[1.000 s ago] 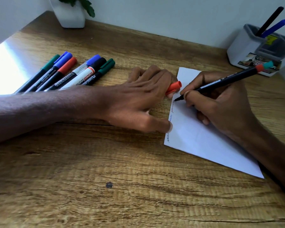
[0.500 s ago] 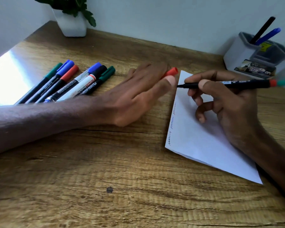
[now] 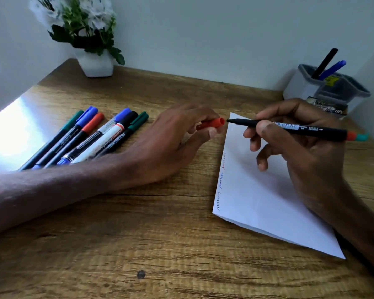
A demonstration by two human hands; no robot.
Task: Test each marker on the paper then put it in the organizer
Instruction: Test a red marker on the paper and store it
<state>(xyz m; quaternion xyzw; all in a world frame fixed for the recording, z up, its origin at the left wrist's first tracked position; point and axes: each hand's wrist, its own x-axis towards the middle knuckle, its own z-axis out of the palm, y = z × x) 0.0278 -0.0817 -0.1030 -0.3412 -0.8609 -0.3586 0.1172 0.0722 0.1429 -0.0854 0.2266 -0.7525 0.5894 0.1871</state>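
Observation:
My right hand (image 3: 298,147) holds an uncapped black-bodied marker (image 3: 289,127) level above the white paper (image 3: 257,201), its tip pointing left. My left hand (image 3: 171,143) pinches the marker's red cap (image 3: 212,123), the open end facing the tip a short gap away. Short scribbles in black and red run along the paper's left edge. Several capped markers (image 3: 91,137) lie in a row on the desk at the left, behind my left forearm. The grey and white organizer (image 3: 324,89) stands at the back right with a black and a blue pen in it.
A white pot with a flowering plant (image 3: 95,61) stands at the back left against the wall. Bright sunlight falls on the wooden desk (image 3: 138,244) at the far left. Walls close the desk at the back and on the right.
My right hand lifted the marker off the paper and turned it level. My left hand left the paper's edge and brought the red cap up to face the tip.

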